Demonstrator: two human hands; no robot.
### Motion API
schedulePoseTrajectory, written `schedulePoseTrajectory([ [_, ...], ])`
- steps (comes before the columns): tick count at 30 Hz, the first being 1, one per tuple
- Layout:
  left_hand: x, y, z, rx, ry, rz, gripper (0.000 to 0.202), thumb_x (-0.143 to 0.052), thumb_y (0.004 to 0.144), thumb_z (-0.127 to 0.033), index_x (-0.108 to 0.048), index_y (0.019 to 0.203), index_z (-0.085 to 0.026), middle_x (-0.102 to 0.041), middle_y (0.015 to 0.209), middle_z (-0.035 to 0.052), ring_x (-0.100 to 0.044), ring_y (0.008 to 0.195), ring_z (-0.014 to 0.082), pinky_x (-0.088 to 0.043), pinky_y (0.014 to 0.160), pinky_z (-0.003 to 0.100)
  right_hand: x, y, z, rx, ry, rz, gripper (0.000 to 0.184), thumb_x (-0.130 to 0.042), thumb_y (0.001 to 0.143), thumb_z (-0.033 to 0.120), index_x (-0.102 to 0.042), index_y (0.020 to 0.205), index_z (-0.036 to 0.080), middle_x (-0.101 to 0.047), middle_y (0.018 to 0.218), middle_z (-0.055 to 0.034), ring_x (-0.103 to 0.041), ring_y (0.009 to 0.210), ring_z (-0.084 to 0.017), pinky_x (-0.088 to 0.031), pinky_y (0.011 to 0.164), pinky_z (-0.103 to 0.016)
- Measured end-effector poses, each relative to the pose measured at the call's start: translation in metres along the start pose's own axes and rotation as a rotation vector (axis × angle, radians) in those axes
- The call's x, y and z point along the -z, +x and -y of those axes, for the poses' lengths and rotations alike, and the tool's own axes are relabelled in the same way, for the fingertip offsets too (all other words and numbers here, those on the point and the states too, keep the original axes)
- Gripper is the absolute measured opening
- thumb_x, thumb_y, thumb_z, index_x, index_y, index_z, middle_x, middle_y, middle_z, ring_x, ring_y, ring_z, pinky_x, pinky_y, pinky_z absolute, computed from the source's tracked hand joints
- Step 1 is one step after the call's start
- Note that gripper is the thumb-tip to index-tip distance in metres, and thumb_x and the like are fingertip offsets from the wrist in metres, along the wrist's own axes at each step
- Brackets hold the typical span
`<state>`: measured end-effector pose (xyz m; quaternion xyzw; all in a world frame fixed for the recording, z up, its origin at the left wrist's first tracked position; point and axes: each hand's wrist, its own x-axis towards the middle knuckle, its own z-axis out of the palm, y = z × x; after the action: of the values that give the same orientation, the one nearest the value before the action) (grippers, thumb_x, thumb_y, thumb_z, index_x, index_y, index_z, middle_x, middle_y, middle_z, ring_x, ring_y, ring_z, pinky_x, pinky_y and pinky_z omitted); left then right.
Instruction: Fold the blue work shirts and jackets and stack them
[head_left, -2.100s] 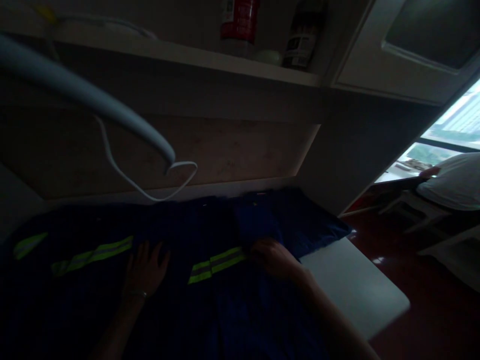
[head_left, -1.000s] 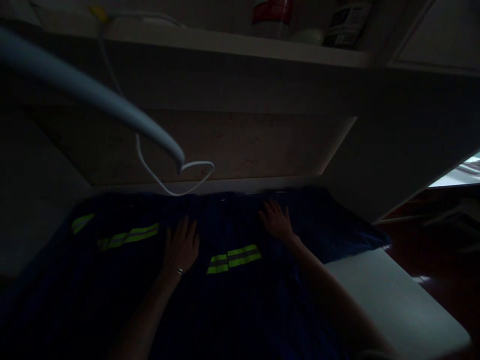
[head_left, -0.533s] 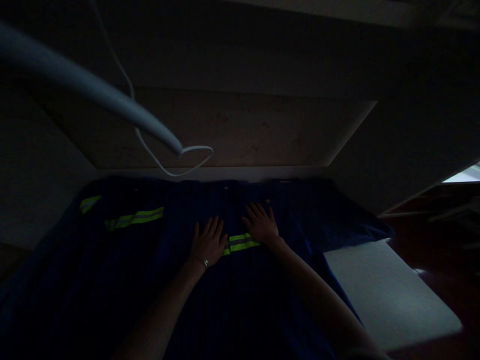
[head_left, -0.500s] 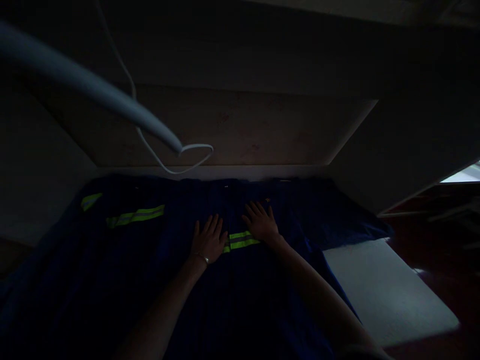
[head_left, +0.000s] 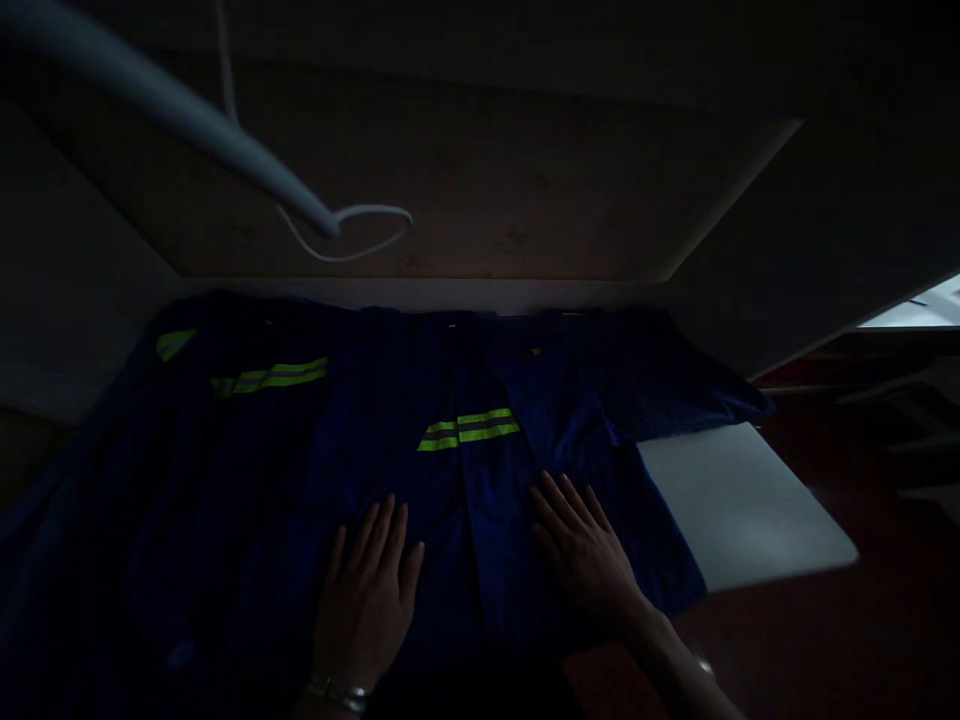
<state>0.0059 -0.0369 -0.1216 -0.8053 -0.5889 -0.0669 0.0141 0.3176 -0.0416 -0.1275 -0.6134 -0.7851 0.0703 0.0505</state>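
A dark blue work garment (head_left: 390, 400) with yellow-green reflective stripes (head_left: 469, 430) lies spread over a white table (head_left: 739, 505) in dim light. My left hand (head_left: 369, 590) rests flat on the cloth, fingers stretched out, below the middle stripe. My right hand (head_left: 581, 550) lies flat and open on the cloth a little to the right, near the garment's lower right part. Neither hand holds anything. A second stripe (head_left: 270, 378) shows on the left part of the garment.
A pale curved tube (head_left: 172, 105) with a white cord (head_left: 352, 235) hangs over the table at upper left. A wall panel (head_left: 487, 190) backs the table. Dark red floor (head_left: 862, 450) lies to the right, with a bright window strip (head_left: 919, 305) at the far right.
Both hands have slid toward me down the garment, from beside the middle stripe to well below it. They have also spread apart. The view has tilted down.
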Motion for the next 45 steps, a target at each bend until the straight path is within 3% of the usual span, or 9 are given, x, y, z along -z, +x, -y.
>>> schedulePoseTrajectory([
  [3,0.0,-0.006,0.002,-0.008,-0.02,-0.012,0.059,-0.032,0.095,-0.045,-0.039,0.149,-0.021,-0.039,0.153,0.0091,-0.04,0.14,0.0339,-0.029,0.113,0.064,-0.002,-0.026,-0.02,-0.117,-0.027,-0.005,0.055,-0.035,0.102,0.045,-0.031,0.154,0.029,-0.03,0.159,-0.004,-0.025,0.147,-0.029,-0.021,0.118,-0.061],
  [10,-0.004,-0.042,-0.001,-0.115,-0.057,-0.061,0.081,-0.045,0.091,-0.049,-0.002,0.156,-0.027,-0.04,0.152,0.0075,-0.045,0.136,0.0329,-0.032,0.112,0.062,-0.003,-0.074,-0.056,-0.308,0.009,-0.163,0.056,-0.035,0.1,0.044,-0.035,0.153,0.024,-0.04,0.154,-0.0084,-0.027,0.146,-0.031,-0.025,0.117,-0.062],
  [15,0.014,-0.024,-0.031,-0.141,-0.086,-0.104,0.072,-0.04,0.094,-0.038,-0.009,0.157,-0.023,-0.041,0.152,0.0093,-0.044,0.138,0.0305,-0.031,0.116,0.059,0.016,-0.022,0.013,-0.233,0.189,-0.368,0.051,-0.039,0.101,0.035,-0.039,0.15,0.023,-0.049,0.148,-0.0114,-0.036,0.142,-0.029,-0.028,0.116,-0.06],
  [19,0.011,0.009,-0.06,-0.218,-0.107,-0.099,0.06,-0.038,0.094,-0.026,-0.03,0.153,-0.017,-0.041,0.153,0.0108,-0.04,0.141,0.0275,-0.034,0.116,0.051,0.016,0.039,0.074,0.126,0.166,-0.1,0.054,-0.042,0.098,0.027,-0.037,0.151,0.021,-0.033,0.158,-0.007,-0.025,0.147,-0.028,-0.022,0.12,-0.057],
  [24,-0.012,0.02,-0.061,-0.212,-0.043,-0.043,0.054,-0.036,0.096,-0.033,-0.044,0.145,-0.013,-0.044,0.15,0.0122,-0.042,0.14,0.0278,-0.038,0.113,0.048,0.001,0.051,0.076,0.247,0.119,0.024,0.053,-0.036,0.101,0.029,-0.032,0.153,0.019,-0.024,0.161,-0.0033,-0.02,0.149,-0.026,-0.021,0.121,-0.052],
  [32,-0.006,0.018,-0.059,-0.19,-0.039,-0.012,0.056,-0.039,0.097,-0.043,-0.042,0.147,-0.018,-0.038,0.154,0.0117,-0.041,0.14,0.0287,-0.04,0.111,0.05,0.004,0.0,0.053,0.147,0.109,0.031,0.054,-0.035,0.103,0.04,-0.028,0.155,0.025,-0.029,0.159,-0.0018,-0.024,0.148,-0.026,-0.018,0.121,-0.052],
  [38,-0.006,0.018,-0.059,-0.195,-0.056,0.011,0.058,-0.039,0.097,-0.041,-0.036,0.15,-0.017,-0.035,0.155,0.0152,-0.038,0.142,0.0302,-0.04,0.111,0.053,-0.005,-0.053,0.012,-0.026,0.023,0.003,0.055,-0.041,0.101,0.041,-0.03,0.154,0.033,-0.031,0.158,-0.0008,-0.028,0.146,-0.03,-0.021,0.119,-0.057],
  [42,-0.006,0.021,-0.058,-0.225,-0.096,0.016,0.056,-0.045,0.095,-0.037,-0.034,0.15,-0.036,-0.035,0.155,0.0141,-0.039,0.141,0.0316,-0.042,0.108,0.057,-0.02,-0.099,-0.023,-0.17,-0.034,-0.119,0.052,-0.04,0.099,0.039,-0.037,0.151,0.032,-0.033,0.158,-0.0033,-0.03,0.145,-0.029,-0.021,0.118,-0.058],
  [45,0.0,0.026,-0.06,-0.207,-0.166,0.007,0.05,-0.048,0.095,-0.033,-0.044,0.144,-0.037,-0.038,0.154,0.0147,-0.041,0.139,0.0326,-0.042,0.108,0.059,-0.035,-0.139,-0.053,-0.39,0.024,-0.285,0.052,-0.039,0.097,0.041,-0.047,0.145,0.024,-0.031,0.159,-0.0081,-0.028,0.146,-0.033,-0.018,0.118,-0.062],
])
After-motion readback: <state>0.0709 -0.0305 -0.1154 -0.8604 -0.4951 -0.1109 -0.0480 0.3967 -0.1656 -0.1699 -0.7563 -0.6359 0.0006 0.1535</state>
